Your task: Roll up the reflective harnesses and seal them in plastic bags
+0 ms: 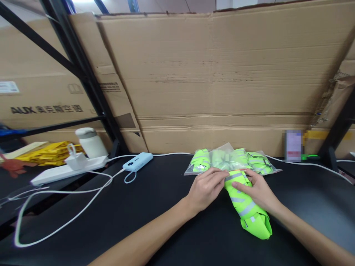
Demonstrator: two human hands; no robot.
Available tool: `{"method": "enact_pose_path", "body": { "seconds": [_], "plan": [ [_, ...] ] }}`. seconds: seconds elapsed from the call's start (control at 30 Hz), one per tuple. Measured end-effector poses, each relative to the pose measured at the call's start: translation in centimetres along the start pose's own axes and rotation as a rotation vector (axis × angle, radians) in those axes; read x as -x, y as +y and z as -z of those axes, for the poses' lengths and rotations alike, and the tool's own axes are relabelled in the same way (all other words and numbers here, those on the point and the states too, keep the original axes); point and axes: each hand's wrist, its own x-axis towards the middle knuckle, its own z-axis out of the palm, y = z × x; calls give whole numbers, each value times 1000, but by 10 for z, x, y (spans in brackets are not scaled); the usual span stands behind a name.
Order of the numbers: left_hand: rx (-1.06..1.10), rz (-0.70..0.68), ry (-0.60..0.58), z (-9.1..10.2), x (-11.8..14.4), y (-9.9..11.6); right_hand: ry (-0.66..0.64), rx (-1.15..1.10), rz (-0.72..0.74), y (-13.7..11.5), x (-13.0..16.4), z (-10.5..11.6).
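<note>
Here, in the head view, a bright green vest [249,207] with grey shiny stripes lies folded into a long roll on the black desk [155,214]. It is the thing to find everything else by. The left hand [207,187] rests on the far end of the vest, on its left side, with the fingers bent and pressing down on the cloth. The right hand [257,190] lies on the same end from the right side, fingers flat on top and pinching the edge. Both hands touch the vest and are close to each other. Just behind the vest, touching its far end, is a clear plastic bag [231,160] with more green vests packed inside. Behind the bag stands a big wall of brown cardboard [216,74]. Well to the left of the vest sits a light blue power bank [138,162] with a white cable [69,207] that loops over the desk. Further left are a white power strip [69,168] and a small white jar [90,142]. Beyond them lies a pile of yellow things [50,152].
</note>
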Motion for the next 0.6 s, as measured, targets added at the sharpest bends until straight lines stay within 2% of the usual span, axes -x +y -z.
{"method": "enact_pose_path", "body": {
  "seconds": [0.07, 0.17, 0.3, 0.43, 0.6],
  "plan": [
    [-16, -45, -1, 1, -1, 2, 2, 5, -23, 0, 0, 0],
    [-9, -40, -3, -1, 0, 3, 91, 63, -80, 2, 0, 1],
    [57, 139, 9, -3, 3, -2, 171, 109, -146, 4, 1, 3],
    [162, 339, 28, 0, 4, -10, 98, 9, -109, -2, 5, 1],
    [285, 476, -22, 1, 4, -11, -12, -91, 12, -13, 11, -3]
  ]
}}
